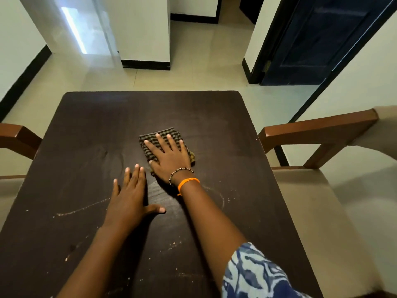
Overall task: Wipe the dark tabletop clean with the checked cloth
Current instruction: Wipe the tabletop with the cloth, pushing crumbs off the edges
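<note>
Dusty streaks were noted across the dark tabletop (86,130). The checked cloth (160,136) was pressed flat by the right hand (169,157), fingers spread for wiping; the left hand (129,196) was laid flat, unclenched, as a brace.

The right arm wears a blue-and-white patterned sleeve (255,274), with an orange thread band (188,181) and a beaded bracelet (180,172) on the wrist; the left arm is bare.

Folded checked cloth (159,139), dark olive and black, flat at frame centre on dark brown tabletop (90,134); pale crumbs and streaks (81,208) lower left.
</note>
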The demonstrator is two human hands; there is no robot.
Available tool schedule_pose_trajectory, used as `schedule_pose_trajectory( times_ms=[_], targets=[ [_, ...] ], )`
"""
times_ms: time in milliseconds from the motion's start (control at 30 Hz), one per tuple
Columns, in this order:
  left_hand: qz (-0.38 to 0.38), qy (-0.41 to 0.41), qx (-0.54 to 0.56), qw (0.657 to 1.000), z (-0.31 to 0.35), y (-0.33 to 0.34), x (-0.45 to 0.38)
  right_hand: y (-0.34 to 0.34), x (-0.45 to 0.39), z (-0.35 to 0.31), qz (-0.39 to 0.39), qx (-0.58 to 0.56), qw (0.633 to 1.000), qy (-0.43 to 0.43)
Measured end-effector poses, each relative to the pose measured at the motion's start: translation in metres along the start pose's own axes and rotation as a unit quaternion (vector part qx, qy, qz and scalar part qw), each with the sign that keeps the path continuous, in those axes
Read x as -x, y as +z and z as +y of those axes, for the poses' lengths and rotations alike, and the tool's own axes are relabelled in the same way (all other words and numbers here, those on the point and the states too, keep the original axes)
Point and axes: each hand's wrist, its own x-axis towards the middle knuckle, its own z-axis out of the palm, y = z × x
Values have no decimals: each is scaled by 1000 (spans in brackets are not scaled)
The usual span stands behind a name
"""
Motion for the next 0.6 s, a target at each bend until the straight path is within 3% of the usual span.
schedule_pose_trajectory(
  times_ms=[100, 333, 600],
  targets=[
    [-23, 6, -17, 1000, 4, -4, -2, -13, 12, 46, 23, 2, 999, 49],
    [-48, -7, -56, 997, 13, -9, -6, -49, 52, 185, 30, -2, 963, 269],
    [-32, 6, 8, 999, 9, -8, 0, -35, 121, 173, 53, 20, 963, 264]
  ],
)
